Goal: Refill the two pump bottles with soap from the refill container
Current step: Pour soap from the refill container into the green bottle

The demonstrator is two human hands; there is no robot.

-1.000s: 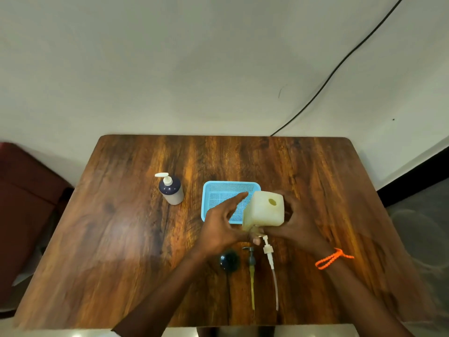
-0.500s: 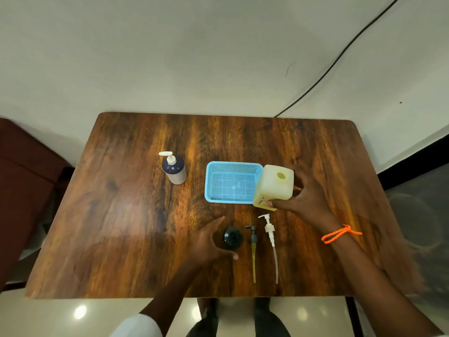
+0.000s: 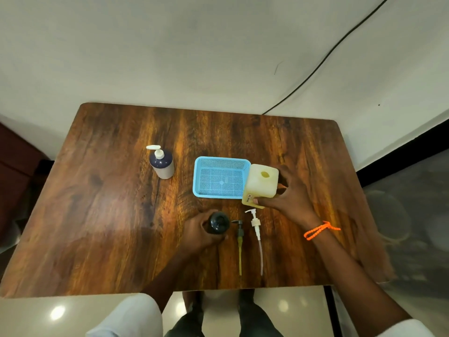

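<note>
The refill container — a pale yellow square jug with its round mouth uncapped on top — stands upright on the table, its left side touching the right end of the blue basket. The right hand grips it from the right and near side, thumb along the labelled front edge. A second ago both hands were on this jug, held in front of the basket; since then the left hand has let go and dropped toward the near edge, where its fingers now curl around the open dark bottle, whose mouth faces up with no pump in it. Half a second ago that hand was only arriving beside the bottle; now it grasps it.

That shift suggests the pouring step is being set up: one hand steadies the bottle, the other holds the jug ready to lift and tip. No soap is visibly flowing yet.

Just right of the dark bottle lie two removed pumps side by side, tubes pointing toward the person — a dark pump and a white pump. Well to the left stands a second bottle, dark-topped with a white pump on it. An orange cord circles the right wrist.
</note>
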